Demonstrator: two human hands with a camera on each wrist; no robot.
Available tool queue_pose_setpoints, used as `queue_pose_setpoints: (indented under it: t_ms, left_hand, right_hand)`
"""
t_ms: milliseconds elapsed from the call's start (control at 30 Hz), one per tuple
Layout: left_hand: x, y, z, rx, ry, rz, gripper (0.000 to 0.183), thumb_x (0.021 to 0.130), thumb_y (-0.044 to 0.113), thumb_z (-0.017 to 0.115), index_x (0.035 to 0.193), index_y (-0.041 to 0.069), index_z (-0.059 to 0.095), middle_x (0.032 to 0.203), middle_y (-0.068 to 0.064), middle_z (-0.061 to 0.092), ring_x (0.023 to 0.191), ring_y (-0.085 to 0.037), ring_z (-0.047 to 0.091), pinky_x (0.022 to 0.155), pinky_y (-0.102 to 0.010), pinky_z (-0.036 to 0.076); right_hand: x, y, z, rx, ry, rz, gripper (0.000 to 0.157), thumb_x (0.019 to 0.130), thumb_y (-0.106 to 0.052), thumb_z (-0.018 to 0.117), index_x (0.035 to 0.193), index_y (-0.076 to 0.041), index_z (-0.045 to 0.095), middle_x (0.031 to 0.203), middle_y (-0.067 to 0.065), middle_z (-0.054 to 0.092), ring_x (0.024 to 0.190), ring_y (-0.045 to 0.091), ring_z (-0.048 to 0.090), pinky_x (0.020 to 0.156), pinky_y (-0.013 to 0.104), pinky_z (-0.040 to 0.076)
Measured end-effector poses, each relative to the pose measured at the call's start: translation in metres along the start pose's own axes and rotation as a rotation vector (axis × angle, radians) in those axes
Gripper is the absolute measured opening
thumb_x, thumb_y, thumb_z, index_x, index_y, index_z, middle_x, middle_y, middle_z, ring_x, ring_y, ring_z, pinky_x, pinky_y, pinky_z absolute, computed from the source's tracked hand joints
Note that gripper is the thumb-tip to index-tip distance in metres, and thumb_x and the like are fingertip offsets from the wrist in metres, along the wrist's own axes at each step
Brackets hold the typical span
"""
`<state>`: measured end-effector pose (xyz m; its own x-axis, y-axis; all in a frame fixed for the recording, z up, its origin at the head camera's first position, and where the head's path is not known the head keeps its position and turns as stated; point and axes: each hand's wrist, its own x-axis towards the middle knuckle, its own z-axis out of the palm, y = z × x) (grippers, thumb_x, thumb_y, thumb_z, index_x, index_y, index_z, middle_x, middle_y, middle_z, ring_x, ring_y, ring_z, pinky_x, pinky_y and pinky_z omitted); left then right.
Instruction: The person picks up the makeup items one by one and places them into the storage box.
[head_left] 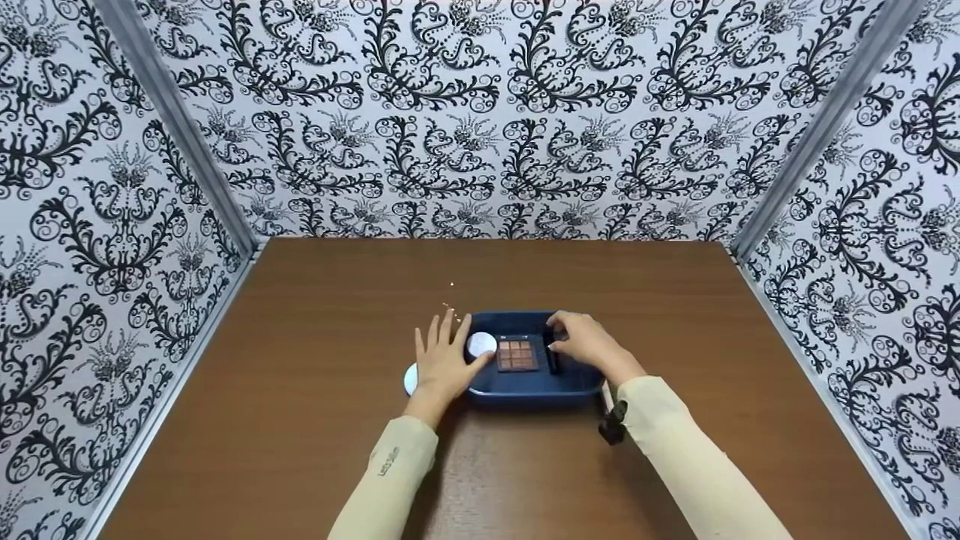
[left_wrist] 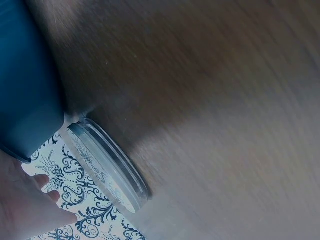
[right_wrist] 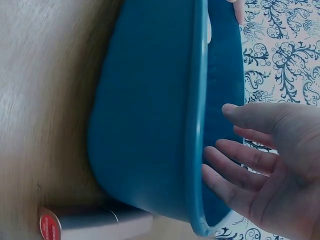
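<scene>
- The smooth blue tub point(head_left: 536, 394), round-cornered, contains a white disc point(head_left: 481, 343), a square palette point(head_left: 517, 355) of brown pans and a slim black tube point(head_left: 554, 364).
- A shiny round case point(left_wrist: 107, 162) lies left of it.
- Wood-grained table point(head_left: 337, 322); white walls point(head_left: 465, 150) with black scrollwork.
- The tube lies right of the palette, long axis running near to far.
- Left hand point(head_left: 444, 365): fingers spread over the left rim.
- Right hand point(head_left: 589, 343): fingers loosely bent, apart, at the tube; contact unclear.
</scene>
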<state>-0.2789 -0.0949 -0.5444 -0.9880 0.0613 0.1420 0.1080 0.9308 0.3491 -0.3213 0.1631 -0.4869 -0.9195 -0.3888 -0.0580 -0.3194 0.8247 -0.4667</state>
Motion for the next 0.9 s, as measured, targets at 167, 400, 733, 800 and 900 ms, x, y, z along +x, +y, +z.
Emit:
queue_pose_setpoints:
  t_ms: [167, 400, 733, 800, 900]
  left_hand:
    - [0.000, 0.000, 0.001, 0.004, -0.013, -0.008, 0.082, 0.091, 0.070, 0.050, 0.157, 0.026, 0.032, 0.166, -0.010, 0.024, 0.155, -0.034, 0.016, 0.123, -0.062, 0.005]
    - [0.001, 0.000, 0.001, 0.001, -0.016, -0.008, 0.083, 0.091, 0.071, 0.049, 0.158, 0.026, 0.031, 0.167, -0.009, 0.022, 0.156, -0.034, 0.015, 0.123, -0.062, 0.006]
    - [0.001, -0.001, 0.000, 0.020, -0.024, -0.003, 0.084, 0.091, 0.072, 0.047, 0.158, 0.026, 0.029, 0.166, -0.010, 0.023, 0.155, -0.034, 0.015, 0.123, -0.063, 0.007]
    - [0.001, -0.001, 0.000, 0.017, -0.028, -0.004, 0.084, 0.091, 0.072, 0.047, 0.159, 0.026, 0.029, 0.167, -0.010, 0.022, 0.156, -0.034, 0.014, 0.123, -0.062, 0.006]
    - [0.002, -0.001, 0.001, 0.020, -0.025, -0.003, 0.083, 0.091, 0.071, 0.048, 0.158, 0.026, 0.029, 0.167, -0.010, 0.023, 0.155, -0.034, 0.015, 0.123, -0.062, 0.007]
  right_hand:
    - [-0.004, 0.001, -0.004, 0.004, 0.010, -0.007, 0.038, 0.091, -0.011, 0.071, 0.125, -0.001, 0.062, 0.119, 0.021, 0.066, 0.108, 0.036, 0.065, 0.094, 0.051, 0.051]
    - [-0.009, 0.003, -0.012, 0.018, 0.007, 0.009, 0.037, 0.092, -0.011, 0.069, 0.127, -0.003, 0.061, 0.122, 0.020, 0.066, 0.112, 0.036, 0.064, 0.094, 0.051, 0.052]
    - [-0.016, 0.011, -0.022, 0.043, 0.037, 0.022, 0.039, 0.091, -0.009, 0.069, 0.128, -0.002, 0.061, 0.127, 0.020, 0.065, 0.112, 0.034, 0.066, 0.093, 0.048, 0.055]
    - [-0.018, 0.011, -0.024, 0.050, 0.037, 0.019, 0.039, 0.091, -0.009, 0.069, 0.129, -0.001, 0.061, 0.127, 0.020, 0.065, 0.112, 0.035, 0.065, 0.093, 0.048, 0.055]
    - [-0.020, 0.013, -0.026, 0.061, 0.044, 0.015, 0.040, 0.091, -0.010, 0.069, 0.129, -0.001, 0.061, 0.127, 0.021, 0.065, 0.112, 0.036, 0.065, 0.092, 0.049, 0.055]
